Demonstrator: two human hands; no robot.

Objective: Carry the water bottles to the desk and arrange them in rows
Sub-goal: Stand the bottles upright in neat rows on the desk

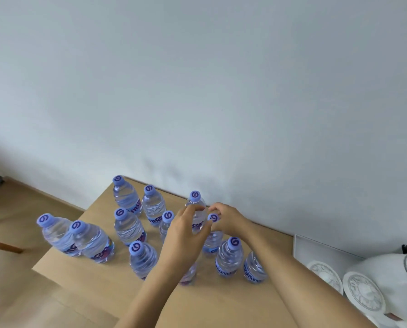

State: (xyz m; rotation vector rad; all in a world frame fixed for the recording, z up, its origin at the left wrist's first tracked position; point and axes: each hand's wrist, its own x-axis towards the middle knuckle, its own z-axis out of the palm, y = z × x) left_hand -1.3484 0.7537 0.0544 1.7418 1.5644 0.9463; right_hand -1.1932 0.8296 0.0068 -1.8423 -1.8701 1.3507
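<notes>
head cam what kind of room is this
Probably a hotel or guest room: a wooden desk against a plain wall, a white kettle on a tray, and many water bottles.

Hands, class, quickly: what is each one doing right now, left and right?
Left hand: fingers curled around the back bottle, grip partly closed, full contact cannot be told.
Right hand: fingertips pinching the cap of another bottle.
</notes>
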